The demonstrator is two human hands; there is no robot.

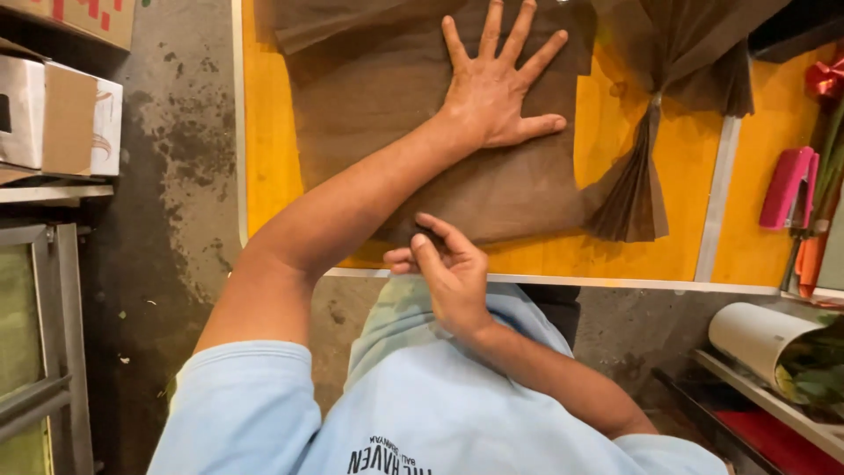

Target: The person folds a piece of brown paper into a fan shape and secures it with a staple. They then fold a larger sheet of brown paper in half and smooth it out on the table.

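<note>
Here: left hand [494, 88] open, flat on brown sheet [492, 189]; right hand [448, 273] pinching sheet's near edge.

Left arm stretched forward, its hand [494, 88] flat with fingers spread wide, palm down; right hand [447, 273] close to the body, fingers curled, thumb meeting fingertips in a pinch
</note>
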